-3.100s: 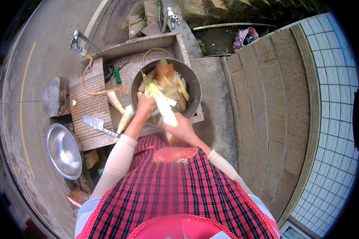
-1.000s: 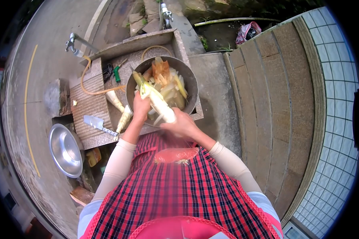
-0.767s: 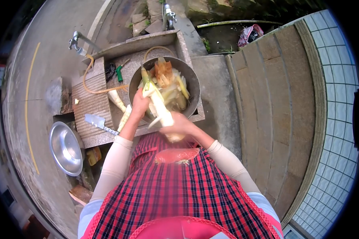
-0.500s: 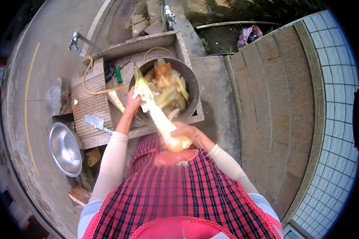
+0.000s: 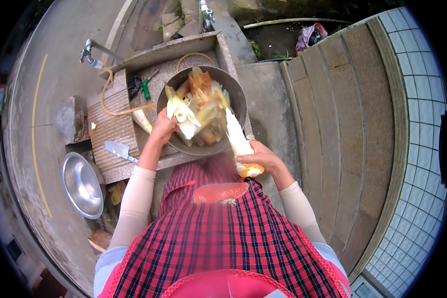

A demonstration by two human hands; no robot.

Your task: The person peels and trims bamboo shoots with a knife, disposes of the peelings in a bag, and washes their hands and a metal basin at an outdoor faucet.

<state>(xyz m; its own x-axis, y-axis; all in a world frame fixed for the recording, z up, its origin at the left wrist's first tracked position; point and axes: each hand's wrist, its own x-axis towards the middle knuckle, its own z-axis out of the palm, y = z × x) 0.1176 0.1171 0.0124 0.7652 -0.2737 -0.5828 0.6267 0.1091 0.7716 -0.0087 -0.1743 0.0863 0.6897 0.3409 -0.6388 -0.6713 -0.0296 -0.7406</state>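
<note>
My left hand is closed around a bundle of pale, yellow-green bamboo shoot husks, held over the left side of a large metal pot. At the pot's lower right, my right hand grips a peeled white bamboo shoot by its thick base, tip pointing up and away. The shoot and the husks are apart. Inside the pot lie brown and pale husk pieces. Another pale shoot rests left of the pot, partly hidden by it.
A cleaver-like knife lies on the ridged washboard slab of the stone sink. A steel basin stands lower left. A hose runs from the left tap. A green-handled tool lies in the sink. Steps rise at right.
The long shoot that both hands held has come apart: my right hand has moved right with the white shoot, while my left hand keeps the husks over the pot.
</note>
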